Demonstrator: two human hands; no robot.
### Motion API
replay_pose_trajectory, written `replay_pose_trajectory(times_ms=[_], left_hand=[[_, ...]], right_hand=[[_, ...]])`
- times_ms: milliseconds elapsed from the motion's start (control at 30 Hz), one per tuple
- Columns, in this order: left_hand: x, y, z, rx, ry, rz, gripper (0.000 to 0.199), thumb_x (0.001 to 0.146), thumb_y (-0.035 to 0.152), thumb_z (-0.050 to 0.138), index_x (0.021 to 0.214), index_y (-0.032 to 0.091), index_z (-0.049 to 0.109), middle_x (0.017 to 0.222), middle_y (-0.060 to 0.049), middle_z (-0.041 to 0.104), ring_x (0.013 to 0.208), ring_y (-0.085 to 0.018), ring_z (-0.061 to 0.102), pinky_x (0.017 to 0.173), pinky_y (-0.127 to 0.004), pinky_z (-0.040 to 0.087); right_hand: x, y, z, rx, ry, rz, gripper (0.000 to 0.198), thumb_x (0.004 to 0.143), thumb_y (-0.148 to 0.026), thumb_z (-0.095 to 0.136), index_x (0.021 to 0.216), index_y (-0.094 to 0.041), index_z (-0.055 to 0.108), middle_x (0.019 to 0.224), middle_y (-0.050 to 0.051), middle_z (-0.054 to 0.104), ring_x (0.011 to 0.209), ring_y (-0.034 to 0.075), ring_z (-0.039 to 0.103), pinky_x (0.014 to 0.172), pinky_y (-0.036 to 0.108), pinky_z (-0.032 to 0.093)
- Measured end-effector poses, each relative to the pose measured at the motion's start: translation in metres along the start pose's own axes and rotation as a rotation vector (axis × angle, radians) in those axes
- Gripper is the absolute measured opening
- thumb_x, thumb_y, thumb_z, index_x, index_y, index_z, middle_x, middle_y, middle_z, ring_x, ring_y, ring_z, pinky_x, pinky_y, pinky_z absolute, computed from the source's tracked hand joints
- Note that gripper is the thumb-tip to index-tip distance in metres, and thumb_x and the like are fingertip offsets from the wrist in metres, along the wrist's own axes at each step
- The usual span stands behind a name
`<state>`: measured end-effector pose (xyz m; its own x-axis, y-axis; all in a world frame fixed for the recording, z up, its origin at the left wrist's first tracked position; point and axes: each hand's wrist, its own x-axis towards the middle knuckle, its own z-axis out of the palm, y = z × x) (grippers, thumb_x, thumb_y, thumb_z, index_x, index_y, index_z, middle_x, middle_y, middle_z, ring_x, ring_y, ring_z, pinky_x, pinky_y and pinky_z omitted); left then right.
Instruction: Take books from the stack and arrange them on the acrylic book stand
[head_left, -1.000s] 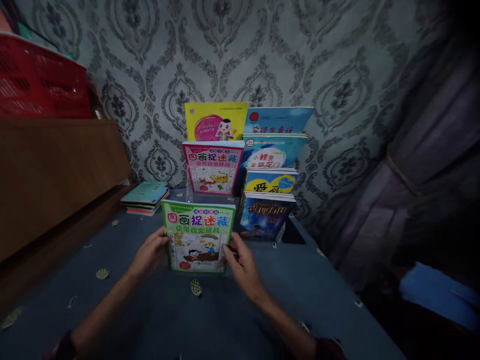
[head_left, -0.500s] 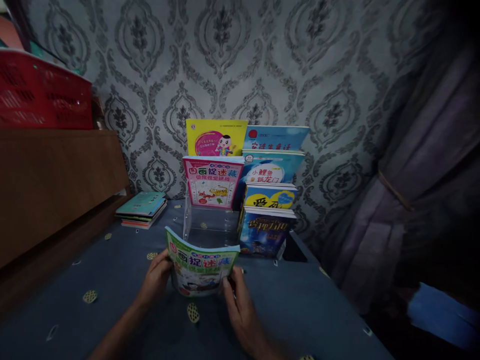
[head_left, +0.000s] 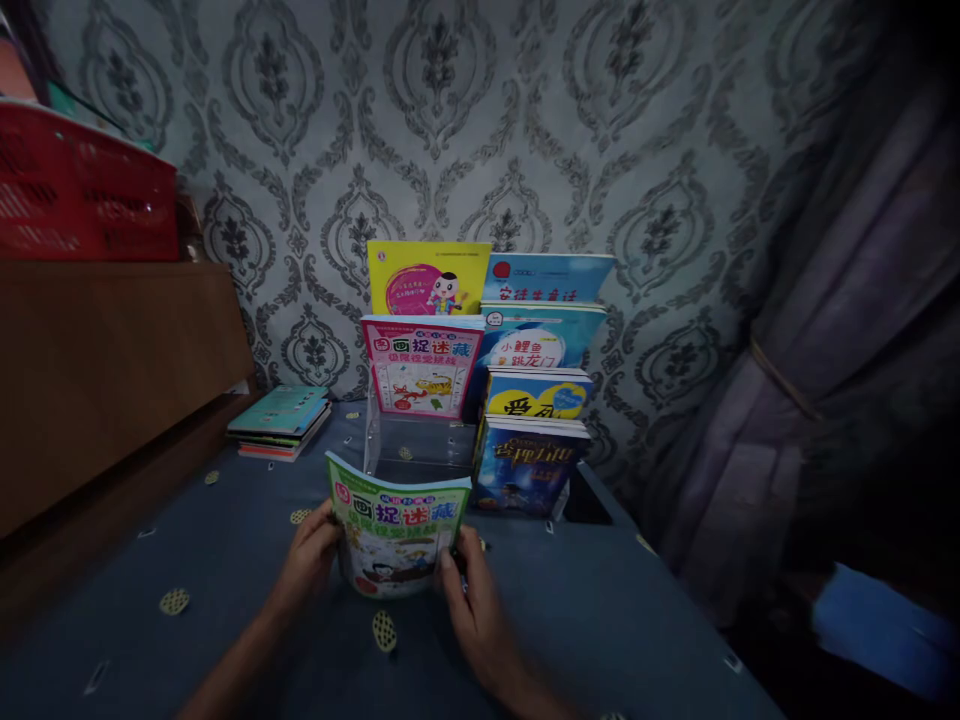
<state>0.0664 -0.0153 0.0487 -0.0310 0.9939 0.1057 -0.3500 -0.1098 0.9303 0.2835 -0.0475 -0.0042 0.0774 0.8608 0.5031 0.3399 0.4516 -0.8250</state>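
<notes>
A thin green picture book (head_left: 397,540) is held upright and slightly curved above the blue cloth. My left hand (head_left: 315,545) grips its left edge, and my right hand (head_left: 469,590) pinches its right edge with the thumb on the cover. Just behind it stands a clear tiered book rack (head_left: 420,465), its lower left tier bare. On the rack's left side are a pink picture book (head_left: 424,375) and, above it, a yellow book (head_left: 427,275). The right side holds dark blue books (head_left: 529,475), yellow-and-blue books (head_left: 536,395), a teal book (head_left: 544,335) and a light blue book (head_left: 547,278).
A low stack of books (head_left: 279,420) lies left of the rack. Farther left, a red basket (head_left: 90,190) sits on a brown wooden cabinet (head_left: 120,370). Patterned wallpaper rises behind, a tied curtain (head_left: 750,480) hangs at right, and a blue object (head_left: 885,630) lies lower right.
The green book has shifted slightly left and tilted a little, so its cover shows more fully. Both hands keep hold of it. The whole view has shifted slightly.
</notes>
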Motion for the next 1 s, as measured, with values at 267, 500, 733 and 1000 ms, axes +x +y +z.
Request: replay_pose_trajectory(times_ms=[267, 500, 733, 1000], left_hand=[[0.01, 0.008, 0.003, 0.121, 0.021, 0.021, 0.023, 0.053, 0.022, 0.063, 0.075, 0.021, 0.069, 0.077, -0.003, 0.075, 0.091, -0.029, 0.07, 0.085, -0.036, 0.054], [0.021, 0.027, 0.006, 0.435, -0.012, 0.251, 0.016, 0.067, 0.036, 0.069, 0.068, 0.02, 0.063, 0.069, -0.001, 0.067, 0.072, -0.02, 0.06, 0.07, -0.029, 0.048], [0.036, 0.057, 0.023, 0.549, 0.017, 0.721, 0.039, 0.072, 0.061, 0.072, 0.072, 0.023, 0.063, 0.083, -0.007, 0.072, 0.088, -0.028, 0.067, 0.085, -0.04, 0.054], [0.065, 0.08, 0.038, 0.583, 0.052, 1.156, 0.026, 0.087, 0.05, 0.065, 0.081, 0.025, 0.064, 0.096, -0.008, 0.075, 0.105, -0.029, 0.069, 0.098, -0.046, 0.052]], right_hand=[[0.016, -0.008, 0.001, -0.014, -0.04, -0.057, 0.03, 0.103, -0.04, 0.043, 0.12, -0.021, 0.059, 0.108, 0.011, 0.073, 0.098, 0.024, 0.07, 0.086, 0.037, 0.06], [0.04, -0.019, -0.005, -0.074, -0.013, -0.221, 0.027, 0.104, -0.029, 0.039, 0.121, -0.023, 0.058, 0.11, 0.01, 0.071, 0.104, 0.023, 0.069, 0.092, 0.038, 0.058], [0.077, -0.031, -0.011, -0.006, 0.125, -0.639, 0.031, 0.098, -0.022, 0.052, 0.128, -0.025, 0.058, 0.124, 0.012, 0.069, 0.122, 0.029, 0.064, 0.103, 0.052, 0.054], [0.123, -0.051, -0.013, 0.0, 0.277, -0.789, 0.03, 0.1, -0.028, 0.054, 0.13, -0.028, 0.059, 0.133, 0.01, 0.066, 0.136, 0.03, 0.056, 0.11, 0.059, 0.048]])
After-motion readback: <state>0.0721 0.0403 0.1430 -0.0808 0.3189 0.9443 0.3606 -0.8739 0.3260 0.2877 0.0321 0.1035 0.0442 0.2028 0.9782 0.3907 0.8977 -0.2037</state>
